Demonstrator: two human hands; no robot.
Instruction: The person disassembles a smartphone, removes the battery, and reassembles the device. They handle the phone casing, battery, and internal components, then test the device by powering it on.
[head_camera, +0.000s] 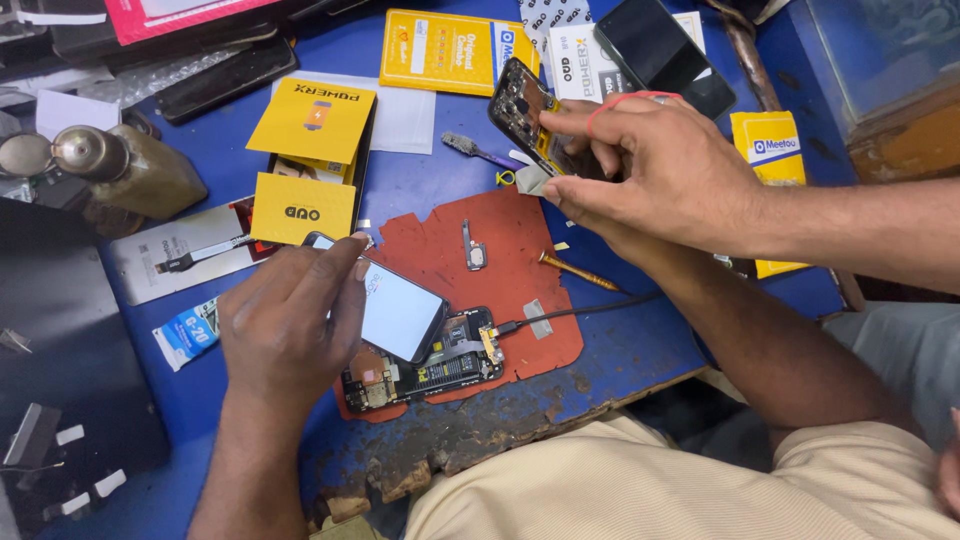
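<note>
My left hand (285, 320) grips a phone display panel (400, 310) with a lit white screen. It holds the panel tilted over an opened phone body (430, 372) that lies on a red mat (520, 230). A black cable (585, 312) plugs into that body. My right forearm reaches up from the lower right. My right hand (612, 232) is mostly hidden under another person's hand (660, 165). That hand wears a red band and holds a dark phone frame (522, 105) with yellow inside. A small grey piece (530, 180) lies by the fingertips.
A brass-tipped screwdriver (575, 270) and a small metal part (475, 250) lie on the mat. Yellow boxes (310, 120) and a yellow packet (450, 50) sit behind it. A brass oil can (130, 170) stands at the left, and a black phone (660, 50) lies at the back. The blue bench's worn front edge (480, 440) runs close to my lap.
</note>
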